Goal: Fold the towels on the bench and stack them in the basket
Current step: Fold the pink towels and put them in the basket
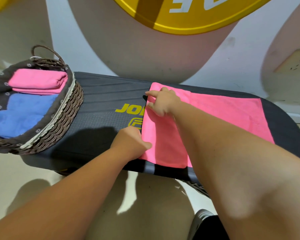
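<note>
- the left hand (131, 141) is at the near left edge of the pink towel (215, 115), its fingers (145, 145) curled and pinching the cloth just above the table (102, 101).
- for a clean fold, i judge both hands should lift this left edge together and carry it level to the right, so the corners meet the right edge squarely before pressing flat.
- keep the near edge aligned as it goes over. the cloth looks soft and limp, so it will likely sag between the two grips.
- the pink towel lies flat across the right half of the table. it is bright, smooth and nearly unwrinkled, and its near edge reaches the table's near rim.
- the right hand (163, 101) holds the far left corner, with thumb and forefinger nipping the edge.
- at the far left, the woven basket (68, 115) stands on the table's left end, well apart from the towel. it already holds a folded pink towel (38, 80) lying beside a blue towel (21, 115).
</note>
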